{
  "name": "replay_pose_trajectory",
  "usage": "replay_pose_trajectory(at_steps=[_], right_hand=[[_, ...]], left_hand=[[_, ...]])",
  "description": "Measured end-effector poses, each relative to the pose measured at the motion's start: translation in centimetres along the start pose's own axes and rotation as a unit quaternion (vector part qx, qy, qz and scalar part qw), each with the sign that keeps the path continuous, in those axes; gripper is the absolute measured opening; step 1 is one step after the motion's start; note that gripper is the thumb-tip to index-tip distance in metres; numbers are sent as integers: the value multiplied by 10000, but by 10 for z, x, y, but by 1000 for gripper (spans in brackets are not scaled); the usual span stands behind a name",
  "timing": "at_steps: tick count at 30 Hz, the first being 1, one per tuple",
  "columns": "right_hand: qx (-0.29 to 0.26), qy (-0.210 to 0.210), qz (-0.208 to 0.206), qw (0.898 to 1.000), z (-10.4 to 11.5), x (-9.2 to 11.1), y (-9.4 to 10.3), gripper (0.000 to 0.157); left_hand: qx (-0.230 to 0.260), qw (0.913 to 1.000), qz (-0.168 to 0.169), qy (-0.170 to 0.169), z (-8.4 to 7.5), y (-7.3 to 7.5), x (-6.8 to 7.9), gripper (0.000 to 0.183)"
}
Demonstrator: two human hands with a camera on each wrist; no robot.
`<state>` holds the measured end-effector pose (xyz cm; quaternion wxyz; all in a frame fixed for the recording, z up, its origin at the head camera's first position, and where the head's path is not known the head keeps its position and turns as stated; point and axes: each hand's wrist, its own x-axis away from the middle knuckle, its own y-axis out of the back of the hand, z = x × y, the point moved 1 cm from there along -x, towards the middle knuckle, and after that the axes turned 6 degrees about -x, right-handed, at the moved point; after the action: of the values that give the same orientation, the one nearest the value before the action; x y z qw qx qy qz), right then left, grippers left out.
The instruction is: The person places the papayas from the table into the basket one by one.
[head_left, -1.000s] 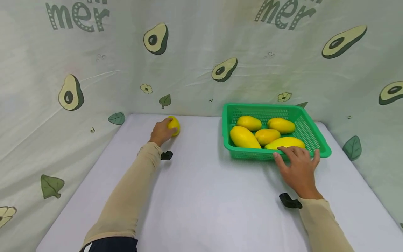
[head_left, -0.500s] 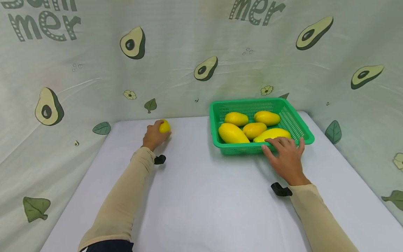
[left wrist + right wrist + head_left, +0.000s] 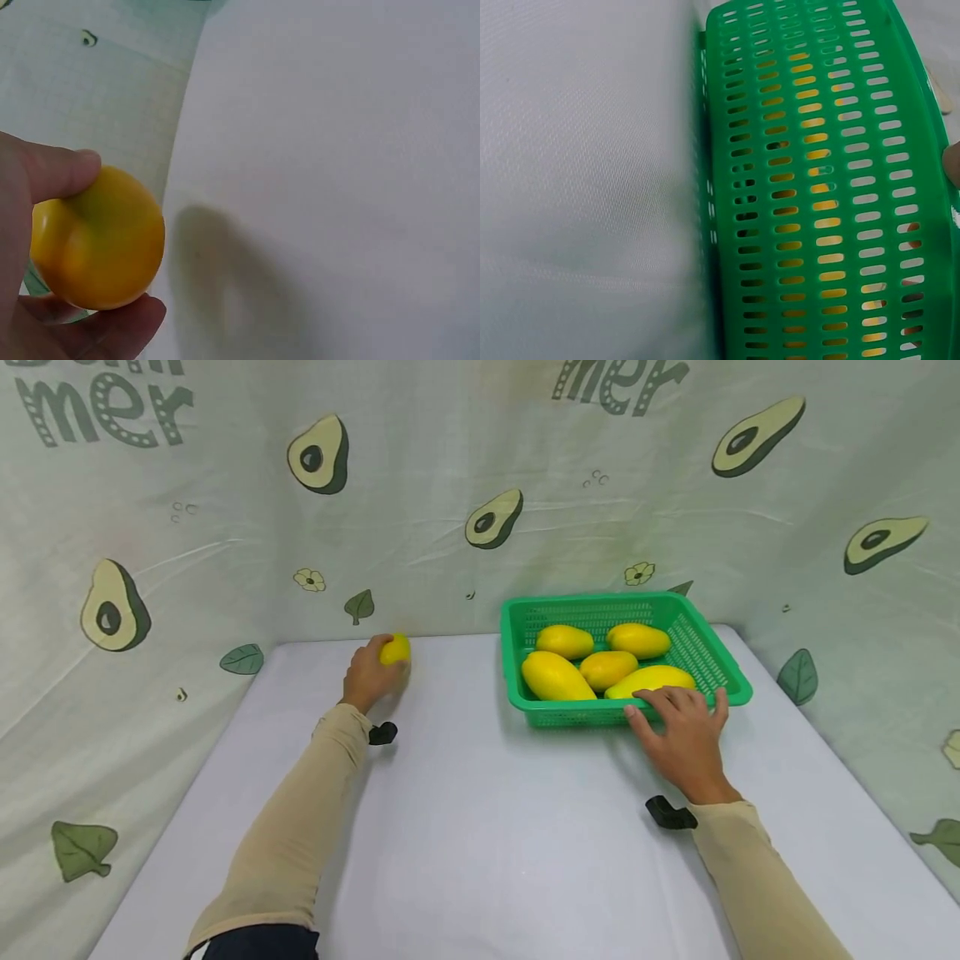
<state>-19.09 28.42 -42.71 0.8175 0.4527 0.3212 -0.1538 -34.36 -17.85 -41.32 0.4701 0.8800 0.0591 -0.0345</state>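
Observation:
At the far left of the table, my left hand (image 3: 367, 677) holds a yellow mango (image 3: 396, 648). The left wrist view shows its thumb over the top of the mango (image 3: 105, 247) and fingers beneath, with a shadow on the cloth beside it. On the right, my right hand (image 3: 686, 747) grips the near rim of a green plastic basket (image 3: 570, 718). Its fingers reach over the rim and the thumb (image 3: 952, 163) stays outside. Several yellow mangoes (image 3: 558, 677) lie in the basket, the front right one partly behind the fingers.
A white cloth covers the table (image 3: 480, 827). Behind and at both sides hangs a pale curtain (image 3: 420, 527) printed with avocados and leaves, close to the basket's back. Black wrist camera mounts (image 3: 670, 812) stick out from both sleeves.
The head view has shifted, so everything appears further left than a second ago. My left hand and its mango have risen slightly since half a second ago. The right hand keeps its grip on the rim.

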Motion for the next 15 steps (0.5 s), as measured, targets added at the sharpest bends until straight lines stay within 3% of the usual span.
replay_pose_trajectory(at_steps=[6, 15], right_hand=[[16, -4, 13, 10000, 1, -1, 0, 32], [35, -33, 49, 10000, 1, 0, 1, 33]], left_hand=[[523, 9977, -225, -358, -21, 11, -4, 59], [1049, 9904, -87, -896, -73, 32, -9, 61]])
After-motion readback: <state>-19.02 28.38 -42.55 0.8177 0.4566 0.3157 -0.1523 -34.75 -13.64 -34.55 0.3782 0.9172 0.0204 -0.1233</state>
